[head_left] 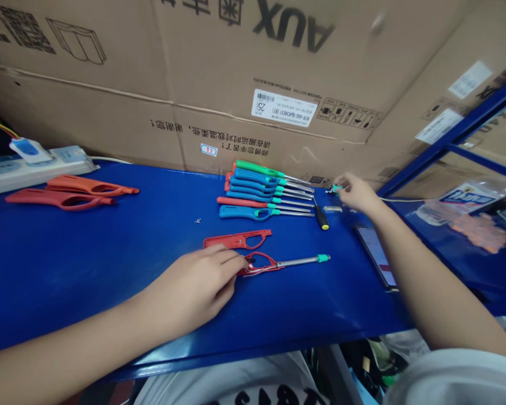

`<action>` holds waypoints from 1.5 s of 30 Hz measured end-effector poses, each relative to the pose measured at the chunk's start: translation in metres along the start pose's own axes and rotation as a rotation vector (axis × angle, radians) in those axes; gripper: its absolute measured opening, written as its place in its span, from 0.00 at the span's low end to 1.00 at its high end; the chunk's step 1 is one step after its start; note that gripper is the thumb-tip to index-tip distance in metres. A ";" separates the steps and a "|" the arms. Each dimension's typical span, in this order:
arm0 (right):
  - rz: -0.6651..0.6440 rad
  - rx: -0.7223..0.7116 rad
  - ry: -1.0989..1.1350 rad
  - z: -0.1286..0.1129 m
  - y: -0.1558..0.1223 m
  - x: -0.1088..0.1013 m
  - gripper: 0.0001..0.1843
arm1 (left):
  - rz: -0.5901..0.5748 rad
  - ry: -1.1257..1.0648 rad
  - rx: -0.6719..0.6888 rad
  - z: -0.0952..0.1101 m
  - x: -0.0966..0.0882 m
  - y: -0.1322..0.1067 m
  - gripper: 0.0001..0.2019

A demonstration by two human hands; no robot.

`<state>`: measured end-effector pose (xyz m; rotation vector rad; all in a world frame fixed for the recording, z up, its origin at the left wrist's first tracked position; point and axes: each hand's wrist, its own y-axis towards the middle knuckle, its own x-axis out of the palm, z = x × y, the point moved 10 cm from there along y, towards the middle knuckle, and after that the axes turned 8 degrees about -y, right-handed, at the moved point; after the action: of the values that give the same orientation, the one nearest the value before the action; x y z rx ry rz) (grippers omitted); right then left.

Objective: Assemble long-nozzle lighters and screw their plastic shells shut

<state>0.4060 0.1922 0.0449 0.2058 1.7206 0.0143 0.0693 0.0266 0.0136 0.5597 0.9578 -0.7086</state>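
Glossy blue tabletop (pixel 109 253), left hand (pixel 202 278) on metal-tubed red plastic lighter (pixel 281 264).

Upside-down on cardboard (pixel 211 67): "AUX"; on white label (pixel 284 108): "KFR", "25".

Red shell half (pixel 225 242) looks smooth plastic; tube (pixel 297 262) is shiny metal. Tabletop (pixel 88 253) is glossy, smooth. Carton (pixel 211 67) is matt, creased cardboard; label (pixel 284 107) looks like paper.

Brown cardboard (pixel 211 73) is walling off the back before me, upside-down AUX lettering (pixel 295 28) running across the top centre; a blue tabletop (pixel 88 253) is gleaming mid-frame, a blue metal bar (pixel 459 131) slanting at upper right.
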 end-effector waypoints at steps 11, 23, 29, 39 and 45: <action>-0.445 -0.279 0.689 -0.141 -0.109 0.050 0.06 | 0.037 -0.059 0.019 -0.002 0.001 0.004 0.16; -0.215 -0.535 0.269 -0.139 -0.110 0.044 0.11 | 0.080 -0.072 0.055 -0.001 -0.001 0.008 0.16; -0.265 -0.694 0.233 -0.138 -0.118 0.035 0.16 | 0.104 -0.122 0.027 -0.006 0.000 0.009 0.15; -0.327 -0.598 0.231 -0.139 -0.118 0.041 0.14 | 0.116 -0.151 0.039 -0.010 0.003 0.010 0.14; -0.315 -0.732 0.238 -0.155 -0.124 0.049 0.10 | 0.141 -0.152 0.059 -0.013 0.005 0.010 0.14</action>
<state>0.2312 0.0936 0.0060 -0.6279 1.8525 0.4432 0.0718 0.0410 0.0040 0.6103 0.7505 -0.6442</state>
